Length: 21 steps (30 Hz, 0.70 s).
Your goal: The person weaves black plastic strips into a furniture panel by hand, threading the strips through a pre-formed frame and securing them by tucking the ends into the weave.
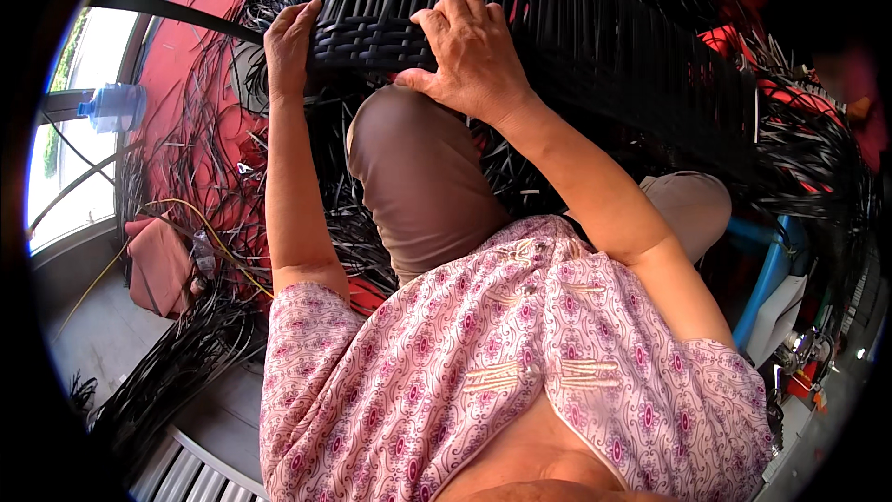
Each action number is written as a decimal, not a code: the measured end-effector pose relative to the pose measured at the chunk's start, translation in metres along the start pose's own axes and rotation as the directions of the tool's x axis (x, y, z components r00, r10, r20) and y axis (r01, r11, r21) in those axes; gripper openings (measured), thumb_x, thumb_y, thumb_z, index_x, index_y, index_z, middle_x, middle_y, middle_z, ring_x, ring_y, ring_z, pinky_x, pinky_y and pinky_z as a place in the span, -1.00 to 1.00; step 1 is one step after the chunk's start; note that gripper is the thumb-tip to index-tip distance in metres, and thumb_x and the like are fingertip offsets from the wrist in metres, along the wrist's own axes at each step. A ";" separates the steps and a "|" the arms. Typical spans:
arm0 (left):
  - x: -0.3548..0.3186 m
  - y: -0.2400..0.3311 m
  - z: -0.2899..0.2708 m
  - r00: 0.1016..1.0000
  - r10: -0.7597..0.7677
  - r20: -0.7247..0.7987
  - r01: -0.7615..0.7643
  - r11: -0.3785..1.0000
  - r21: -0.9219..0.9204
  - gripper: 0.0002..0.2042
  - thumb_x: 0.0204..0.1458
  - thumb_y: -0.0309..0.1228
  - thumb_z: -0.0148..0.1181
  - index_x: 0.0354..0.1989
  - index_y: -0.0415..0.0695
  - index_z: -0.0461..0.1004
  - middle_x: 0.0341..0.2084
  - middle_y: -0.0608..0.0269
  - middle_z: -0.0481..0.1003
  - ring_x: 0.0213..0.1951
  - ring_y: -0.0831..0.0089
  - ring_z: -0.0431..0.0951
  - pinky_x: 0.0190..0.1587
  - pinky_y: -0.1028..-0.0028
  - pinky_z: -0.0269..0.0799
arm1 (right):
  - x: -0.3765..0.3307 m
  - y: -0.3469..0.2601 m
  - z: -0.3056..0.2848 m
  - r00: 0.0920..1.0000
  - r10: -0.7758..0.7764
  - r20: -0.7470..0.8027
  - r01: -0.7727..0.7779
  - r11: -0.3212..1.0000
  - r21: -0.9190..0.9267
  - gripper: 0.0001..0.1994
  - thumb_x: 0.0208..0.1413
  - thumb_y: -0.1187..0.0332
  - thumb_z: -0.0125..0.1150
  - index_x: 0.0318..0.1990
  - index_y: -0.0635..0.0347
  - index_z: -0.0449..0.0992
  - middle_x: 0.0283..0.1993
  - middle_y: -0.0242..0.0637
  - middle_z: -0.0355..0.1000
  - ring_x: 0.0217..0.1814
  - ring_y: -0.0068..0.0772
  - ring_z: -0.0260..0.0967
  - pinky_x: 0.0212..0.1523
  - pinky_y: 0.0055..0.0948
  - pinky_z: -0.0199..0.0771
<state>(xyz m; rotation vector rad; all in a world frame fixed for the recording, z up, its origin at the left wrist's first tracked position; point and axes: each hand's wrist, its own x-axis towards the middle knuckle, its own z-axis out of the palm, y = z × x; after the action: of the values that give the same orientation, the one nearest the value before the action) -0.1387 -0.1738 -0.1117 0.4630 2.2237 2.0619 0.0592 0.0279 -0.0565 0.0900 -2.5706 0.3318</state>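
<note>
- Head view: the right hand (474, 56) lies palm down on a woven black panel (390, 42), its fingers curled over the far edge and the thumb pressed against the near edge, so it clasps the woven band.
- The left hand (290, 46) sits at the left end of the same band, fingers bent over its top and wrapped round the end; it grips the weave too.
- The woven black panel is a tight plait of dark flat strips along its near rim; beyond that rim, long straight black strips (520, 9) run far and right in close parallel rows.
- The panel lies across the raised knee (418, 158), in brown trousers, just on the far side of it, with both hands on its near rim.
- Loose black strips (186, 353) lie in heaps on the left and near left, and more tangle on the far right.
- A red floor mat (186, 46) shows under the strips on the far left.
- A clear plastic bottle (116, 107) stands by the window at the left.
- A blue frame (767, 270) rises at the right, beside the person's pink patterned blouse (502, 353).
</note>
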 end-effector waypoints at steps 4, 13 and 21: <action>-0.006 0.005 0.003 0.976 0.194 -0.098 -0.169 0.961 0.221 -0.79 0.10 -0.35 0.31 -0.22 -0.26 0.62 -0.40 0.33 0.59 -0.33 0.61 0.50 -0.20 0.58 0.40 | -0.004 -0.001 -0.003 1.000 0.002 -0.006 -0.002 1.000 -0.031 -0.42 -0.22 -0.07 0.47 -0.12 0.13 0.52 -0.16 -0.30 0.35 -0.02 -0.27 0.28 0.05 -0.23 0.26; -0.003 0.003 0.020 0.982 0.176 -0.067 -0.159 0.966 0.204 -0.75 0.09 -0.37 0.26 -0.13 -0.27 0.59 -0.27 0.25 0.57 -0.22 0.52 0.50 -0.09 0.52 0.38 | -0.011 0.009 -0.012 0.999 0.031 0.018 -0.030 0.999 -0.028 -0.45 -0.20 -0.07 0.42 -0.22 0.24 0.52 -0.20 -0.21 0.33 -0.04 -0.23 0.27 0.00 -0.23 0.26; 0.015 -0.034 -0.033 0.680 0.609 0.409 -0.722 0.458 0.519 -0.68 0.23 -0.49 -0.05 0.10 -0.24 0.51 -0.03 0.08 0.52 -0.01 0.29 0.54 0.07 0.38 0.43 | -0.054 0.024 -0.040 0.993 0.062 -0.105 -0.039 0.977 0.210 -0.24 -0.21 0.03 0.53 0.13 0.27 0.40 0.14 -0.16 0.26 0.24 -0.15 0.19 0.24 -0.11 0.15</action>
<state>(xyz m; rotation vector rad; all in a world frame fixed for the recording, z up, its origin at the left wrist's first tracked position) -0.1671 -0.2035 -0.1396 1.7685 2.8901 1.1941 0.1225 0.0612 -0.0571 0.0797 -2.4244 0.6081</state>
